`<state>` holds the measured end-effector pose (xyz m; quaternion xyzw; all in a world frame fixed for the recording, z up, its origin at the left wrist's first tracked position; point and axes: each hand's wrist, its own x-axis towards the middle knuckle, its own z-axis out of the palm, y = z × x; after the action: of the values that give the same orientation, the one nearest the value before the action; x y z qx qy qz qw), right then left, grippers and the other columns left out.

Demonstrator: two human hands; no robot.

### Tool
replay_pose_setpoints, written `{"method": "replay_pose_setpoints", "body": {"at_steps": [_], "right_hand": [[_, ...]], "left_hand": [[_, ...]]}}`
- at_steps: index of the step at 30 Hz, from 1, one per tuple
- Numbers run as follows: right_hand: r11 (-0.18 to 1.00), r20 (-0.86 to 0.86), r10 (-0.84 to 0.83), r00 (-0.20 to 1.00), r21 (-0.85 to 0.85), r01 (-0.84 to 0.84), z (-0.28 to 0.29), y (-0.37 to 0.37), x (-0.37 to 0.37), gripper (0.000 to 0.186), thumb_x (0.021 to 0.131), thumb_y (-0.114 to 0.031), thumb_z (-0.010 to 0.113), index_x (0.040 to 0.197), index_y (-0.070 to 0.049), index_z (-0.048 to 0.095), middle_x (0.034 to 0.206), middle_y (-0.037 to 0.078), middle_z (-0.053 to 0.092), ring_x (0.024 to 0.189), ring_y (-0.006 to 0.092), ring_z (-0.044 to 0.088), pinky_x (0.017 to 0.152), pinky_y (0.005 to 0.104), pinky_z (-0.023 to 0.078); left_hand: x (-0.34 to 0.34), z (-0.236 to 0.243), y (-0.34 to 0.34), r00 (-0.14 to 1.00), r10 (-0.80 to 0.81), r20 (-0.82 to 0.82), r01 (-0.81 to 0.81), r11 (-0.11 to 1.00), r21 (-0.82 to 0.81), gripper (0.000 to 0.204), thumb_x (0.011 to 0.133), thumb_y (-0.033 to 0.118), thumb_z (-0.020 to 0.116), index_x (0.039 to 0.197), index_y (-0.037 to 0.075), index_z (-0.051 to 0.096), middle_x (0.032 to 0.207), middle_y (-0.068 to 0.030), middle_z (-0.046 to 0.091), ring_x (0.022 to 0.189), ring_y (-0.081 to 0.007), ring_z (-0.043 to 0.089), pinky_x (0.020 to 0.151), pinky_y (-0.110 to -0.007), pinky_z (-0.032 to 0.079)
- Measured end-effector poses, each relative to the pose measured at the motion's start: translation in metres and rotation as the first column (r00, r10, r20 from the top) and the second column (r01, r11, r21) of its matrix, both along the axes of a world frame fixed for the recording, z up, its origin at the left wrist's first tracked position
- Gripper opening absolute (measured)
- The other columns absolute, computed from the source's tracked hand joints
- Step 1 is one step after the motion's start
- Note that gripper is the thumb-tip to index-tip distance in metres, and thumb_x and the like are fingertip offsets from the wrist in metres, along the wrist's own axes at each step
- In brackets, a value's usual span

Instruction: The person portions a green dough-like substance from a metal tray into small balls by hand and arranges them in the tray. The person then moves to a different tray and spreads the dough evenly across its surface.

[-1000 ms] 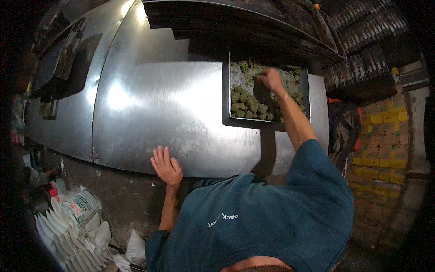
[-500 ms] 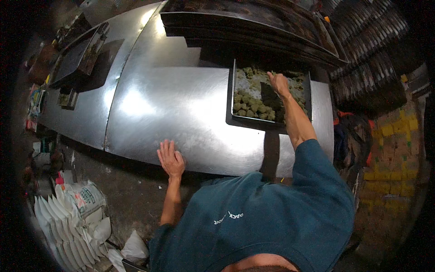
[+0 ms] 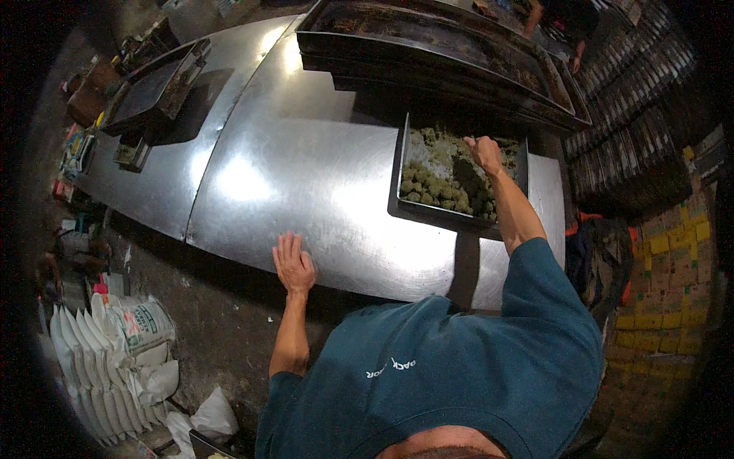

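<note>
My left hand (image 3: 293,265) lies with fingers stretched out on the front edge of the steel table (image 3: 359,279). A deep metal tray (image 3: 401,164) on the table's right part holds many lumpy greenish-brown balls (image 3: 433,191) and crumbly matter of the same colour, with a pale bottom showing in places. My right hand (image 3: 483,153) reaches into the tray's upper right part, its fingers curled together; whatever they hold is hidden or too small to name.
Stacked blackened trays (image 3: 428,46) stand at the back, more (image 3: 627,145) at right. A dark trough (image 3: 149,92) sits on the left tabletop. White sacks (image 3: 115,367) lie at lower left, yellow-taped cartons (image 3: 665,260) at right. Another person's arm (image 3: 577,53) shows at top right.
My right hand has shifted a little rightward within the tray, fingers still curled. My left hand stays on the edge. The camera view has shifted, bringing another person's arm into sight at the top.
</note>
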<state>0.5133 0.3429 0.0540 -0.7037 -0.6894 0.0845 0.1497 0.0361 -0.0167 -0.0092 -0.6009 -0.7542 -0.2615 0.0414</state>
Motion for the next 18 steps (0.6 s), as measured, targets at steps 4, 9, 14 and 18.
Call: {"method": "replay_pose_setpoints", "body": {"at_steps": [4, 9, 14, 18], "right_hand": [[0.998, -0.026, 0.057, 0.998, -0.021, -0.058, 0.009, -0.005, 0.008, 0.063, 0.096, -0.047, 0.056, 0.064, 0.007, 0.054, 0.063, 0.022, 0.055, 0.058, 0.0336, 0.056, 0.06, 0.047, 0.045], [0.964, 0.009, 0.212, 0.977, 0.16, -0.211, -0.022, 0.017, 0.036, 0.054, 0.096, -0.042, 0.055, 0.075, 0.007, 0.061, 0.069, 0.023, 0.058, 0.063, 0.035, 0.058, 0.067, 0.047, 0.047], [0.996, -0.197, 0.01, 0.98, 0.084, 0.007, -0.003, 0.002, 0.03, 0.05, 0.097, -0.038, 0.054, 0.069, 0.004, 0.062, 0.064, 0.019, 0.058, 0.065, 0.0333, 0.06, 0.063, 0.0459, 0.045], [0.97, -0.395, -0.24, 0.887, -0.064, 0.234, 0.022, -0.004, 0.022, 0.042, 0.097, -0.034, 0.056, 0.072, -0.002, 0.064, 0.067, 0.014, 0.061, 0.071, 0.0285, 0.064, 0.059, 0.0423, 0.044]], "left_hand": [[0.0, -0.001, -0.001, 1.0, 0.0, 0.003, 0.0, 1.0, -0.008, 0.044, 0.092, 0.017, 0.047, 0.135, 0.008, 0.055, 0.147, -0.0136, 0.046, 0.141, -0.0342, 0.034, 0.117, -0.052, 0.02], [0.0, -0.003, 0.001, 1.0, -0.004, -0.006, 0.004, 1.0, -0.002, 0.044, 0.092, 0.017, 0.047, 0.135, 0.008, 0.055, 0.147, -0.0132, 0.046, 0.141, -0.0339, 0.034, 0.118, -0.051, 0.019], [0.0, -0.004, -0.001, 1.0, 0.001, 0.017, -0.001, 1.0, -0.018, 0.045, 0.092, 0.017, 0.047, 0.135, 0.008, 0.054, 0.147, -0.0131, 0.046, 0.141, -0.0341, 0.034, 0.118, -0.052, 0.019], [0.0, -0.002, -0.002, 1.0, -0.001, 0.014, 0.002, 1.0, -0.025, 0.045, 0.092, 0.016, 0.047, 0.135, 0.007, 0.054, 0.148, -0.0129, 0.045, 0.141, -0.0347, 0.034, 0.118, -0.052, 0.019]]}}
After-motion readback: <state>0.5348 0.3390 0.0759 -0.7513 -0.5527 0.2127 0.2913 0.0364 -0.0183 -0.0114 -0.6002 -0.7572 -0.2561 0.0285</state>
